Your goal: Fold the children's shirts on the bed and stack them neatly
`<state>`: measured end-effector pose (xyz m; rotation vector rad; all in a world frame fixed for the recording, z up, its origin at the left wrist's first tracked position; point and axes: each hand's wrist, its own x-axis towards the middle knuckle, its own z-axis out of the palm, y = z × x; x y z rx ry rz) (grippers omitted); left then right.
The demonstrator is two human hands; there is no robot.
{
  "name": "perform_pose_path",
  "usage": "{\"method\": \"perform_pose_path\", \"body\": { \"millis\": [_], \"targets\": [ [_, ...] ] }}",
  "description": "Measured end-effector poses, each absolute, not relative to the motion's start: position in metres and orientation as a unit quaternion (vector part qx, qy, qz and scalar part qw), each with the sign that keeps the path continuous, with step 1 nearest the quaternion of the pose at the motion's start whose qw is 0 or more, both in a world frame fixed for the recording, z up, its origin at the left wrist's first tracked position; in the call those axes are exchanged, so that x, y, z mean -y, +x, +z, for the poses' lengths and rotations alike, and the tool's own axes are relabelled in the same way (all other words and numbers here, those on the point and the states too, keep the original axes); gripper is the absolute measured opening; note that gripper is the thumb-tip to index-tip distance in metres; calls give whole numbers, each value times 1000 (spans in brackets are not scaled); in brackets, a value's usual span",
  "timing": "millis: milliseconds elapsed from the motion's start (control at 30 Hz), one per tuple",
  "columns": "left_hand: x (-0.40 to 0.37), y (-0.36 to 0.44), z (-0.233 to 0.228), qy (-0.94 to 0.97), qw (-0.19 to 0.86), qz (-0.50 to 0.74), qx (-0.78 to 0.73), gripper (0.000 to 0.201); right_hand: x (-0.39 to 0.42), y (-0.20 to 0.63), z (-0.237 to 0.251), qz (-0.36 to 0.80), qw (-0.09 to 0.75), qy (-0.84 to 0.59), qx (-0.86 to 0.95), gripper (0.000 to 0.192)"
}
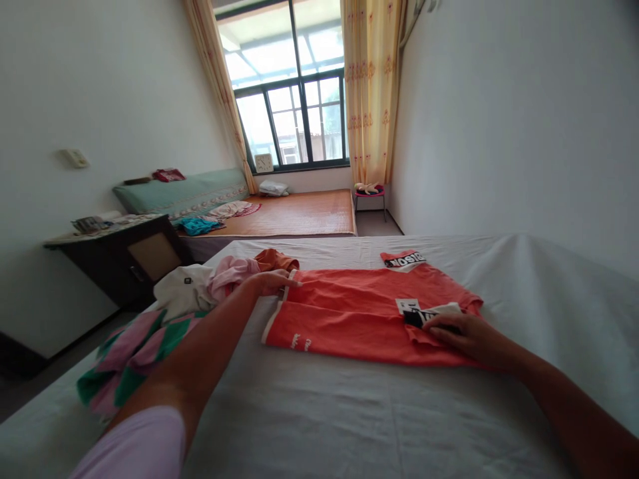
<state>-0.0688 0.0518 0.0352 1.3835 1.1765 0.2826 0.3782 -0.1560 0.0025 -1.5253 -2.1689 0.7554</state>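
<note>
Orange shirt with white trim, white bedsheet, pink-and-green, perhaps checked, cloth

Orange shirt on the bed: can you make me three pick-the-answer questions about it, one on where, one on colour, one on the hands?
1. Where does the orange shirt lie?
A on the white bed sheet
B on the floor
C on the stool

2. What colour is the pile's checked cloth?
A blue and yellow
B pink and green
C black

3. What are the left hand and right hand doing?
A hanging in the air
B pressing flat on the shirt
C gripping a cup

Answers: 1 A, sheet shows all around it; 2 B, squares visible; 3 B, both palms rest on it.
</note>
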Motion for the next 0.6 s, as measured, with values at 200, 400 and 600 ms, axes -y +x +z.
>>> {"method": "perform_pose_path", "body": {
  "millis": [200,400,600],
  "targets": [
    [-15,-68,25,612,619,238,-430,64,157,380,1,262,195,-543,774,41],
    [-11,-74,6,690,399,221,-563,80,156,381,-3,251,211,-536,778,44],
    [-37,-83,23,727,224,141,-634,40,157,378,0,248,209,-532,782,43]
  ]
}}
